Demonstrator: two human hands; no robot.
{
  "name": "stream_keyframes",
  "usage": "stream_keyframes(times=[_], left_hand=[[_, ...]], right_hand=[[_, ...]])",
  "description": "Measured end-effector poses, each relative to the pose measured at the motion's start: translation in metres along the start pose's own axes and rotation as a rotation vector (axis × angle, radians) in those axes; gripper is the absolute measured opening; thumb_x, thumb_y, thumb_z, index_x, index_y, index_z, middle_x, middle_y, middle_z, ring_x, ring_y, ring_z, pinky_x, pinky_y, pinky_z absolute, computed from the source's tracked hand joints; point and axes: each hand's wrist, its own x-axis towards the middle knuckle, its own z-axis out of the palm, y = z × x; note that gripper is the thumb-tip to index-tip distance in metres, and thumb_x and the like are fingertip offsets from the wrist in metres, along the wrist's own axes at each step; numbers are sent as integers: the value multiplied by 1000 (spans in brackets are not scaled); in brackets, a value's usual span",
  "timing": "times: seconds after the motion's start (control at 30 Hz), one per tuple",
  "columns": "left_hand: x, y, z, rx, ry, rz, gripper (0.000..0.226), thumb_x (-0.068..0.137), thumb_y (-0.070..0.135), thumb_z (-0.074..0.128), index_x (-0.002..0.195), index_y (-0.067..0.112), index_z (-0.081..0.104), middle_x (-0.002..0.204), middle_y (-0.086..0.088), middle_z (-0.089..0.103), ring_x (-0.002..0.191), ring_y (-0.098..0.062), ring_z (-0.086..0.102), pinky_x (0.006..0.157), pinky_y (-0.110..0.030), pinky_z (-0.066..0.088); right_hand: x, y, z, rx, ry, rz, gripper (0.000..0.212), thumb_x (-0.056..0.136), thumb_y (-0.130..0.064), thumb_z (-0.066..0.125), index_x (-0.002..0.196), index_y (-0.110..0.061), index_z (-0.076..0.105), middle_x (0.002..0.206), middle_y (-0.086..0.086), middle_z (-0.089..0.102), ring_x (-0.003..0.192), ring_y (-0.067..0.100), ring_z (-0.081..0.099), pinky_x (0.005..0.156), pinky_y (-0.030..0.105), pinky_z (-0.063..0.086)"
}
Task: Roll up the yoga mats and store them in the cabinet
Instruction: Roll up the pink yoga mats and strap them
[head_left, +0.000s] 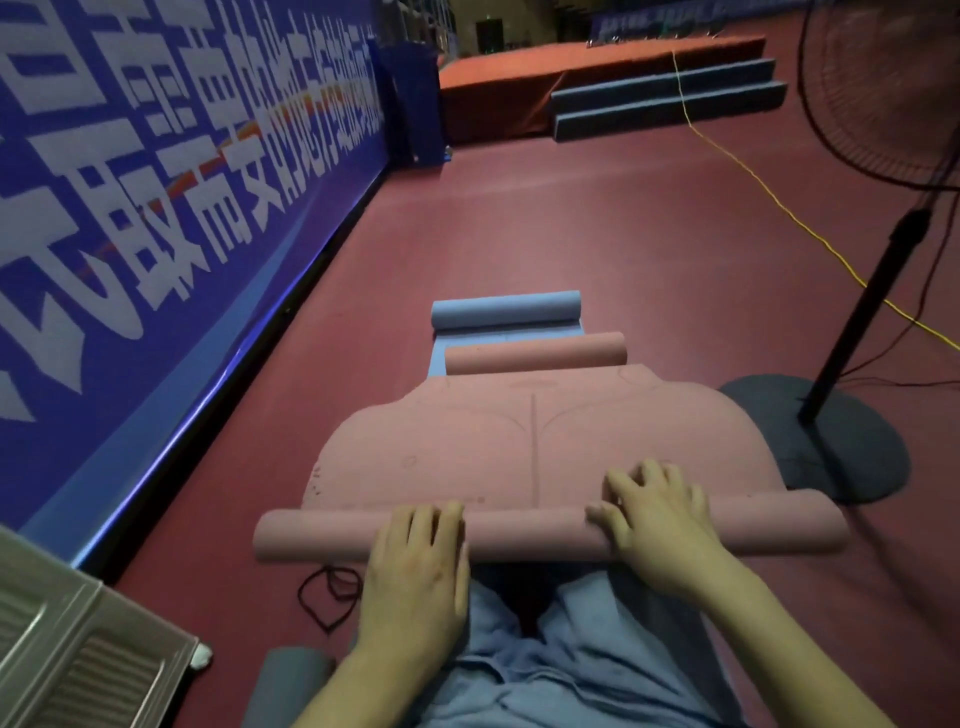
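Rolling the pink mat is where we stand: our left hand and right hand both lie on the near roll, fingers spread fairly flat across its top, pressing rather than clutching. Only a thin roll has formed at the near end, so most of this mat lies flat on the red floor, stretching away from us. Its far end curls into a small pink roll, which we judge will have to be flattened or taken in as we go. Beyond it the blue mat is partly rolled too, a strip of it flat underneath. A grey roll sits near our left forearm; whether it is a finished mat we cannot tell. At near left a louvred panel may be the cabinet. Nothing appears stored yet, so most of the job remains
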Motion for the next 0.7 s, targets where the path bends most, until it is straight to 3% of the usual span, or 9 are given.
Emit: stream_keyframes(times=[0.1, 0.2, 0.37, 0.5, 0.63, 0.7], left_hand=[[-8, 9, 1, 53, -121, 10, 70, 68, 23, 70, 133, 4, 56, 121, -15, 56, 108, -38, 52, 101, -51, 44], [-7, 11, 10, 103, -195, -58, 77, 67, 26, 65, 139, 2, 52, 130, -17, 52, 121, -41, 48, 113, -55, 36], [11, 8, 19, 92, -206, -79, 63, 68, 38, 55, 125, 9, 56, 114, -12, 55, 106, -36, 49, 103, -52, 36], [35, -3, 18, 128, -280, -22, 58, 68, 52, 50, 113, 17, 58, 103, -5, 61, 95, -31, 53, 89, -45, 36], [68, -10, 16, 151, -458, -7, 64, 71, 66, 65, 116, 22, 53, 115, -2, 65, 110, -30, 57, 95, -41, 34], [84, -13, 15, 126, -513, -7, 69, 67, 71, 73, 113, 24, 55, 114, -1, 68, 108, -29, 61, 92, -40, 36]], right_hand=[[5, -7, -1, -8, 10, 29, 35, 100, -57, 40, 111, -28, 57, 123, 5, 48, 118, 32, 38, 96, 44, 33], [3, -9, -3, 8, 16, 26, 38, 100, -57, 39, 109, -27, 60, 122, 5, 51, 117, 34, 38, 97, 45, 33], [-5, -3, -5, 15, 31, -23, 46, 98, -64, 35, 104, -28, 63, 120, -5, 56, 125, 31, 36, 95, 48, 31], [-9, -2, -10, -140, -29, -72, 67, 82, -82, 35, 120, -33, 59, 128, -6, 57, 132, 33, 38, 100, 51, 28], [-5, -11, -10, -186, -50, -68, 67, 74, -81, 51, 115, -28, 44, 124, 2, 63, 116, 34, 50, 98, 53, 29], [4, -17, -12, -182, -74, -60, 61, 75, -72, 59, 113, -26, 45, 124, 3, 63, 116, 34, 52, 100, 55, 29]])
